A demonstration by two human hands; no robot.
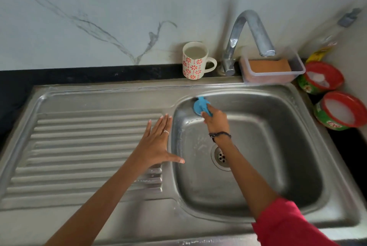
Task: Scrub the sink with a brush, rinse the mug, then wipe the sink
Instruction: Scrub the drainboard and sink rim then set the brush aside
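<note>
A steel sink (278,146) fills the right half of the view, with its drain (221,156) near the bowl's middle. My right hand (215,119) grips a round blue brush (200,105) and presses it against the bowl's far left corner. My left hand (156,142) lies flat, fingers spread, on the ridged drainboard (79,146) at the bowl's left rim, holding nothing. A cream mug (194,60) with red flower print stands upright behind the sink, left of the tap, with liquid inside.
The curved chrome tap (248,33) arches over the bowl's back edge. A clear box with a brown sponge (270,68) sits right of it. Two round red-and-green tubs (337,110) of white cleaner stand at the right. A black counter (79,75) runs behind.
</note>
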